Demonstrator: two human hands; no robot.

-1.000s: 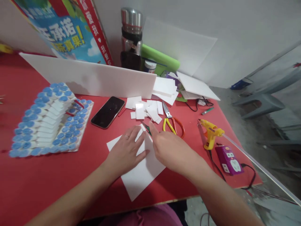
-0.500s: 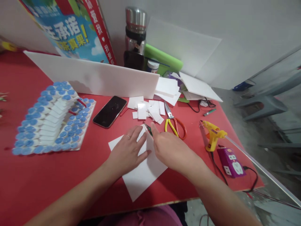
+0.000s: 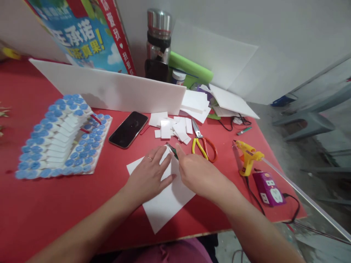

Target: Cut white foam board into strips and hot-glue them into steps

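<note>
Almost nothing has moved: I see right fingers [image 3: 180, 151] wrapped around a cutter [image 3: 172, 150], left fingers [image 3: 166, 162] spread flat on the white sheet [image 3: 164, 210], seemingly mostly uncut, on the bench [image 3: 79, 199]; small pieces [image 3: 165, 130] look finished.

The white sheet [image 3: 164, 208] looked smooth and matt, like card or thin foam board, and the small white offcuts [image 3: 165, 129] seemed of similar stuff, one catching a shine. The red tabletop [image 3: 226, 135] was smooth. The phone [image 3: 128, 130] had a glossy, glass-like screen. The scissors [image 3: 199, 135] paired bare metal blades with smooth, plastic-looking handles. Yellow plastic formed the glue gun [image 3: 248, 160]; its glue stick [image 3: 301, 193] was translucent. The flask [image 3: 159, 25] had a polished metal top, while the blue discs [image 3: 33, 165] looked rough and papery.
</note>
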